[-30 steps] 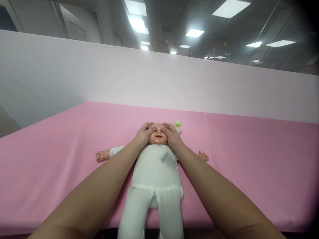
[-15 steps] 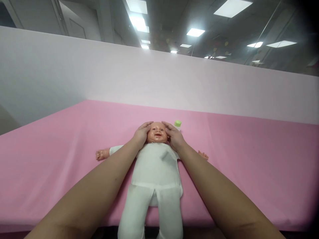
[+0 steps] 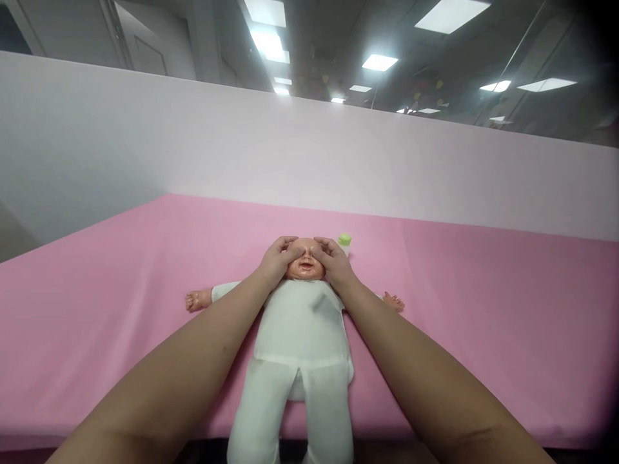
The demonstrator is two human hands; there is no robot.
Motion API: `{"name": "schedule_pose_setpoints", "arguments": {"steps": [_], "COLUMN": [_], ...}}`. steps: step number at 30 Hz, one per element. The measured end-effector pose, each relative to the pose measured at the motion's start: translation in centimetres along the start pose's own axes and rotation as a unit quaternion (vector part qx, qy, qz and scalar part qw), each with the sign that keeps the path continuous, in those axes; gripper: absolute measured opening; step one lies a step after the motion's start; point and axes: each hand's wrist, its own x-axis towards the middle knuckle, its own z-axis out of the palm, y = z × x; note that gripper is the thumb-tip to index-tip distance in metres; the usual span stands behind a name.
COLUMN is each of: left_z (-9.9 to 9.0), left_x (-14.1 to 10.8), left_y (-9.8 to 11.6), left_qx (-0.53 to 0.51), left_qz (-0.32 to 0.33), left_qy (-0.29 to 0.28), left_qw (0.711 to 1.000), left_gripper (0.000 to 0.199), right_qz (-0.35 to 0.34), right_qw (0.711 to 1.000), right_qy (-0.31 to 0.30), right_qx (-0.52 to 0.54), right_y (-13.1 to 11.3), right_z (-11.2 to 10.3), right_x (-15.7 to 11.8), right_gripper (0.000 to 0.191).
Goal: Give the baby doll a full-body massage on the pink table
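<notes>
A baby doll [image 3: 304,322] with a white cloth body lies on its back, its face up and arms spread. My left hand [image 3: 279,260] rests against one side of the doll's head [image 3: 306,267], its thumb over one eye. On the other side of the head is my right hand [image 3: 334,260], with its thumb over the other eye. Both hands cup the head between them. The doll's mouth shows below my thumbs.
Pink cloth [image 3: 464,309] covers the table. Just beyond my right hand stands a small bottle with a green cap [image 3: 344,239]. A pale wall panel [image 3: 309,161] rises behind the table, with glass above it.
Both thumbs have moved inward from the sides of the doll's face and now cover its eyes. The fingers still lie along the head.
</notes>
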Motion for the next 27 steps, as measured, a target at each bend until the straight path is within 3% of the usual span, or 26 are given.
{"name": "schedule_pose_setpoints", "arguments": {"steps": [14,21,27], "left_z": [0.09,0.24,0.59], "left_x": [0.35,0.54,0.28], "left_y": [0.1,-0.3,0.26], "left_qx": [0.073,0.042,-0.015], "left_qz": [0.005,0.004,-0.021], "left_qy": [0.027,0.02,0.02], "left_qw": [0.997,0.999,0.999], "left_gripper": [0.057,0.049,0.038], "right_qz": [0.042,0.033,0.044], "right_qw": [0.999,0.999,0.998], "right_qy": [0.021,0.016,0.02], "right_qx": [-0.001,-0.014,0.039], "right_y": [-0.55,-0.45,-0.39], "right_z": [0.38,0.47,0.65], "right_x": [0.2,0.0,0.06], "right_gripper": [0.059,0.055,0.052]}}
